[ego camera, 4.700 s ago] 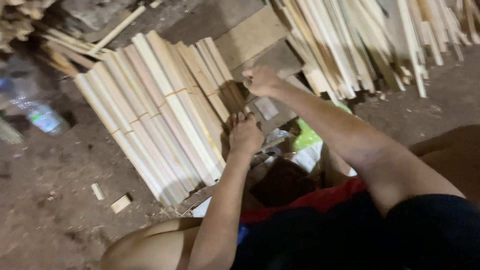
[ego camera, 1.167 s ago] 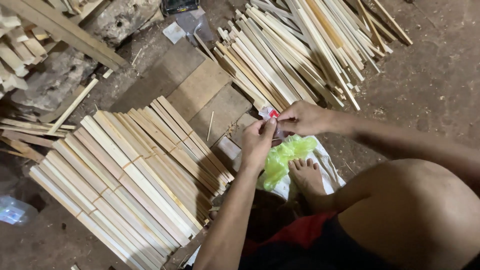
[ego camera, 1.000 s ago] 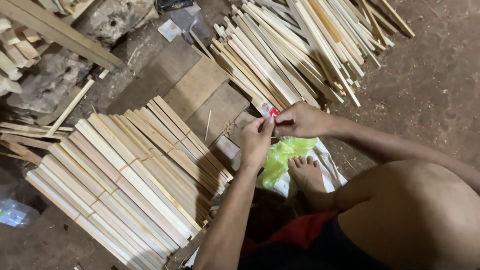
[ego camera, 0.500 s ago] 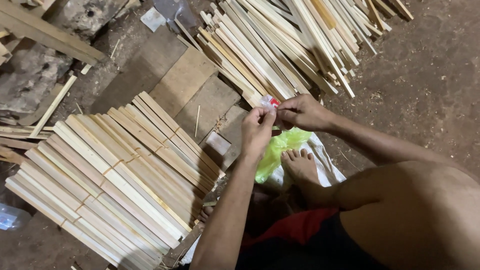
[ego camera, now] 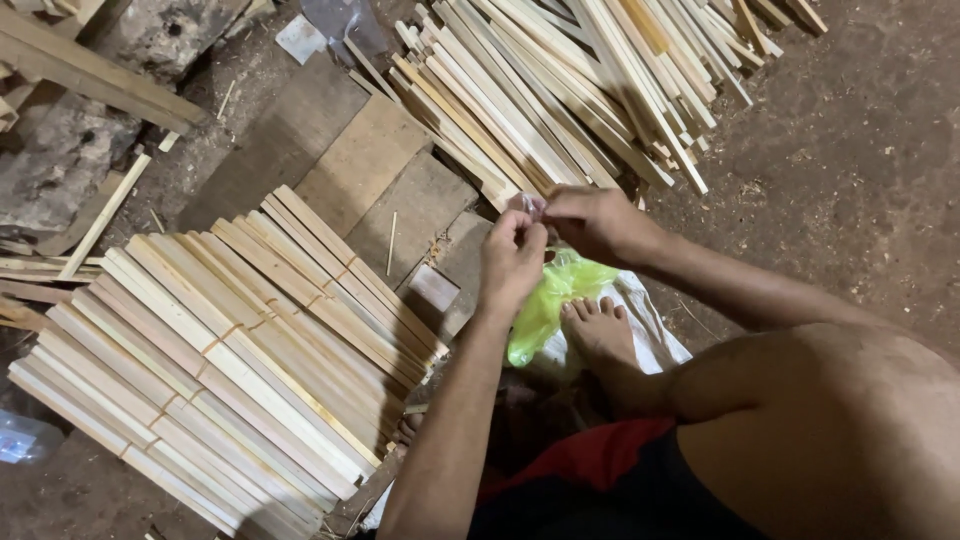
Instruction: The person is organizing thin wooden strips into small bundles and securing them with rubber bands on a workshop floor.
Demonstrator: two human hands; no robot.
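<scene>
My left hand (ego camera: 512, 258) and my right hand (ego camera: 590, 222) meet in front of me, fingertips pinched together on a small pale wrapper (ego camera: 527, 205) held between them. Just below the hands lies a bright yellow-green plastic bag (ego camera: 552, 300) on a white sack (ego camera: 650, 330), beside my bare foot (ego camera: 598, 330). A tied bundle of pale wooden sticks (ego camera: 230, 350) lies left of my left forearm.
A loose heap of long wooden sticks (ego camera: 560, 80) spreads across the top. Flat wooden boards (ego camera: 360, 165) lie on the dirt floor between the two piles. A timber beam (ego camera: 90, 85) and stone rubble (ego camera: 55, 165) sit at the upper left. My bent knee (ego camera: 850, 420) fills the lower right.
The view has drifted so the hands sit slightly lower and left. Earlier the hands were at the bundle; they now hold the small wrapper together, and the red spot on it no longer shows.
</scene>
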